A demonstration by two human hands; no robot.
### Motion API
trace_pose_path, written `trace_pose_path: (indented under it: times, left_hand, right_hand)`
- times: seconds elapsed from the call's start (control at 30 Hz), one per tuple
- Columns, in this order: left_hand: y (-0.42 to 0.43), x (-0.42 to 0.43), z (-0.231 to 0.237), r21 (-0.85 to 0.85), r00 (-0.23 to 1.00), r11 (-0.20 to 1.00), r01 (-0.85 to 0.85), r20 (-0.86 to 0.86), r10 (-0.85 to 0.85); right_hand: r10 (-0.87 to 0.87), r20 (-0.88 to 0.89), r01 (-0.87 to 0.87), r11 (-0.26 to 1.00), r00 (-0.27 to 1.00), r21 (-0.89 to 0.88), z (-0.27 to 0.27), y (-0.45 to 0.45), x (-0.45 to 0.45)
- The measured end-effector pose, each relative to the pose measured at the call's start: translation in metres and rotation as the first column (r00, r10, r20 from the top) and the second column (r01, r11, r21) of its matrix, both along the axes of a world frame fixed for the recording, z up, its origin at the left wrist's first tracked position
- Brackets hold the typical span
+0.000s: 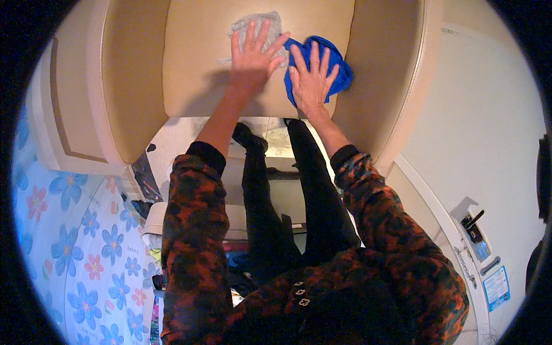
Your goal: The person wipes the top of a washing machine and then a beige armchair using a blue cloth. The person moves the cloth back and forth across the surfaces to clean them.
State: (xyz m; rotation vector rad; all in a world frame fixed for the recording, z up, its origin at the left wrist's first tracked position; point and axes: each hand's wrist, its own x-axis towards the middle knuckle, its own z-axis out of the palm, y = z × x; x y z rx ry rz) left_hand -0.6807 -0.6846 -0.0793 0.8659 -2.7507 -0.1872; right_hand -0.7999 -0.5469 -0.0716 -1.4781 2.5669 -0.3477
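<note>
My left hand lies with its fingers spread over a thin grey-white cloth on the tan leather-like seat of an armchair. To its right, my right hand rests, fingers apart, on a crumpled blue cloth at the seat's right side. The blue cloth's upper left end comes close to the thumb of my left hand. Both palms face down, and neither hand is closed around its cloth. What the undersides of the hands touch is hidden.
Padded armrests flank the seat, the right armrest beside the blue cloth. At the right is a pale door with a handle and lock plate. A flower-patterned cover spreads at the lower left. My legs stand before the chair.
</note>
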Motion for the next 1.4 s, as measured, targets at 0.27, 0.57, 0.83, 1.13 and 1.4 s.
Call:
trace_pose_path:
  times: [0.27, 0.57, 0.83, 1.13, 1.4]
  left_hand:
    - [0.081, 0.011, 0.015, 0.128, 0.934, 0.987, 0.094, 0.331, -0.132]
    - [0.025, 0.037, 0.008, 0.165, 0.999, 0.985, -0.039, 0.027, 0.035]
    - [0.043, 0.049, 0.014, 0.072, 0.96, 0.995, -0.063, 0.278, 0.041]
    - [0.004, 0.127, -0.012, 0.109, 0.943, 0.937, -0.331, 0.062, 0.326]
    - [-0.016, 0.126, -0.015, 0.119, 0.882, 0.876, -0.468, 0.01, 0.47]
  right_hand:
    - [-0.226, -0.009, 0.226, 0.974, 0.974, 0.031, -0.012, 0.057, 0.038]
    - [0.049, -0.038, -0.052, 0.994, 0.998, -0.095, -0.003, -0.017, 0.022]
    - [0.019, -0.066, -0.02, 1.0, 0.998, -0.015, -0.009, -0.003, 0.045]
    - [0.404, -0.12, -0.416, 0.903, 0.907, -0.107, 0.001, -0.089, 0.078]
    - [0.514, -0.157, -0.534, 0.833, 0.843, -0.144, -0.013, -0.149, 0.088]
